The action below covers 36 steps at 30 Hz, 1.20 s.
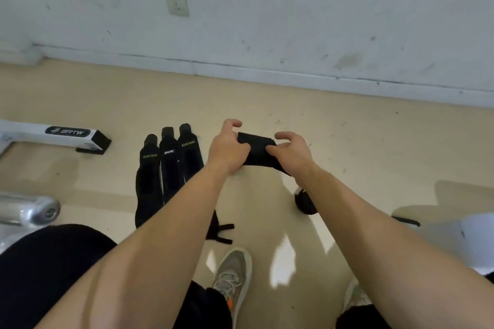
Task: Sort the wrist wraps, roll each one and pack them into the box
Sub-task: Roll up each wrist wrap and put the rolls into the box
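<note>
Wrap, black, held just above the floor at the centre of the frame, between 2 bare hands reaching in from the bottom edge. The left hand grips the wrap's left end with thumb and curled fingers, its index finger hooked up clear of the cloth. The right hand pinches the right end in the same way, index finger also lifted. Both hands are narrow, closed on the wrap, which is bunched thick between them; its lower edge runs on under the right wrist.

Left of centre, a row of wraps lies flat on the floor: 3 black strips side by side, touching, each with small lettering near its upper end. Thin loops stick out at the row's lower end, beside the left forearm.

Right of centre, a black roll sits on the floor, partly hidden by the right forearm.

At the left edge lies a white bar with a dark label, and below it a chrome tube. A grey shoe shows at bottom centre. A pale shape at the lower right edge is too cut off to identify. A scuffed white wall with a socket fills the top.
</note>
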Each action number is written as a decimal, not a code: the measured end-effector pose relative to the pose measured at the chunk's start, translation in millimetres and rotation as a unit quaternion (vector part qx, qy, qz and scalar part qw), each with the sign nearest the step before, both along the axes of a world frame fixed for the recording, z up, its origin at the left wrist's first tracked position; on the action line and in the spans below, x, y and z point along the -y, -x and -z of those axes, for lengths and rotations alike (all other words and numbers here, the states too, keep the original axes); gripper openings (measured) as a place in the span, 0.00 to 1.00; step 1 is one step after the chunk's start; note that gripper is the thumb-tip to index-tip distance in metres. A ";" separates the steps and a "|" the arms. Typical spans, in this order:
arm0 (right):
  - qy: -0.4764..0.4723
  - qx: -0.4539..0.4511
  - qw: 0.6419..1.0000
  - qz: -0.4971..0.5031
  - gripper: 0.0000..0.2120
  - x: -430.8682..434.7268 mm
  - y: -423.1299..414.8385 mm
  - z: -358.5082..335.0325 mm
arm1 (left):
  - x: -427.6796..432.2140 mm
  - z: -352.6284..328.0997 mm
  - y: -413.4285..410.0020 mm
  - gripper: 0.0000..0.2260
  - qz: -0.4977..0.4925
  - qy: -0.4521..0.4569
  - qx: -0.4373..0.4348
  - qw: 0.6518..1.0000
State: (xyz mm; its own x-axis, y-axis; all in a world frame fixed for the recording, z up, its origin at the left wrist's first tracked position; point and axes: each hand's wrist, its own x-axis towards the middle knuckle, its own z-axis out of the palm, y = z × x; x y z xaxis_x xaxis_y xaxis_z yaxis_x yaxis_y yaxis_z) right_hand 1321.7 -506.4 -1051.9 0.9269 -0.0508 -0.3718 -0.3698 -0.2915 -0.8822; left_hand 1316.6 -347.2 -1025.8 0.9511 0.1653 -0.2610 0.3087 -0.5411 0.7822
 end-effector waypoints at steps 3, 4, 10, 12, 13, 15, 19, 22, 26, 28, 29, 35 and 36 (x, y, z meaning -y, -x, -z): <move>-0.022 0.060 0.998 0.000 0.12 10.0 6.0 -50.6 | 1.0 -47.5 -3.3 0.18 -0.016 0.103 0.007 0.994; -0.036 0.074 0.997 -0.005 0.09 13.6 9.3 -67.5 | 1.1 -62.5 -2.7 0.16 -0.024 0.140 0.005 0.990; -0.096 0.104 0.985 -0.098 0.24 53.1 38.4 -158.9 | 5.3 -147.6 19.2 0.07 -0.019 0.311 -0.049 0.949; -0.125 0.108 0.976 -0.144 0.27 70.6 48.0 -177.3 | 10.6 -172.0 26.9 0.03 -0.030 0.371 -0.070 0.926; -0.125 0.125 0.971 -0.161 0.26 77.8 53.1 -184.9 | 14.2 -182.4 30.2 0.04 -0.037 0.401 -0.083 0.912; -0.109 0.179 0.964 -0.163 0.20 87.3 62.2 -196.6 | 23.4 -199.0 36.3 0.05 -0.044 0.439 -0.110 0.891; -0.031 0.288 0.954 -0.082 0.08 99.0 72.1 -208.4 | 47.3 -215.4 49.3 0.05 -0.020 0.456 -0.154 0.877; -0.039 0.321 0.945 -0.043 0.07 108.0 79.0 -209.6 | 64.0 -217.0 56.6 0.06 -0.006 0.458 -0.171 0.872; -0.109 0.300 0.948 -0.014 0.03 114.0 89.4 -201.4 | 70.3 -212.7 55.4 0.16 0.082 0.302 -0.147 0.938; -0.146 0.272 0.951 0.020 0.03 114.5 93.7 -196.9 | 74.9 -207.9 55.6 0.26 0.134 0.170 -0.076 0.973; -0.162 0.256 0.953 0.033 0.03 114.9 94.4 -195.3 | 79.8 -204.8 55.6 0.28 0.148 0.142 -0.026 0.979; -0.210 0.193 0.953 0.107 0.08 120.4 87.7 -188.7 | 113.1 -180.0 47.4 0.04 0.106 0.206 0.214 0.949; -0.214 0.194 0.950 0.119 0.09 122.1 86.3 -188.1 | 117.7 -178.3 45.5 0.04 0.102 0.214 0.211 0.948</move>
